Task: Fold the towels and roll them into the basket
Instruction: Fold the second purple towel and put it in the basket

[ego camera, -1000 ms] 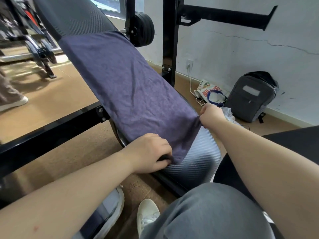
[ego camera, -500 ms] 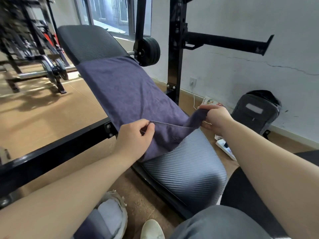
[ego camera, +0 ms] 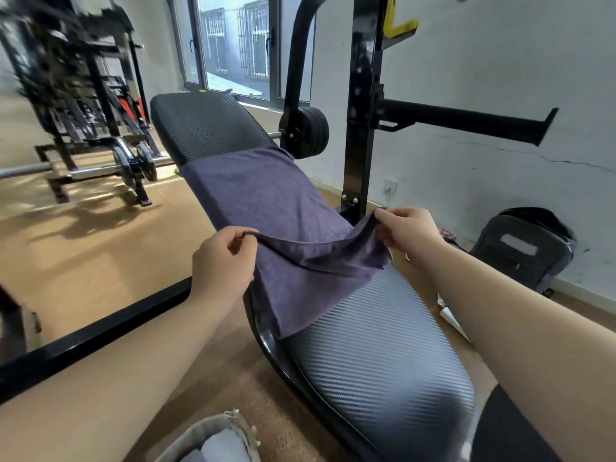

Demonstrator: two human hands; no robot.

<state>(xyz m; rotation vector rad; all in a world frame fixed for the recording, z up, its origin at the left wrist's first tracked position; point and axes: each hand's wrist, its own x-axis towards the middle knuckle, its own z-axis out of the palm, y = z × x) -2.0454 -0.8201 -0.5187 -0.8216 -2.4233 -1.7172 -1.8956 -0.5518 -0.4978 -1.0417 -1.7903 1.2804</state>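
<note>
**Near hem comes off the bench: the first fold has begun**

A second ago both hands lay low on the near edge of the purple-grey terry towel (ego camera: 266, 201), which was flat along the sloping, ribbed grey padded bench (ego camera: 383, 361). Now that edge is in the air. The left hand (ego camera: 223, 261) pinches the near-left corner between thumb and forefinger, and the right hand (ego camera: 408, 233) pinches the near-right corner the same way. The hem sags slightly between them. The hands have risen and moved up the slope, so a flap of towel hangs beneath the hem while the far half rests flat on the bench, its far edge just short of the black headrest.

For the task, this reads as the opening fold, with the near hem likely being carried toward the far hem to halve the towel. Nothing is rolled yet. The pale fabric basket with a frayed rim (ego camera: 206, 435) sits on the floor near the person's left forearm, only partly in view, with something pale inside it. The corners look level, which should help the edges meet squarely.
</note>
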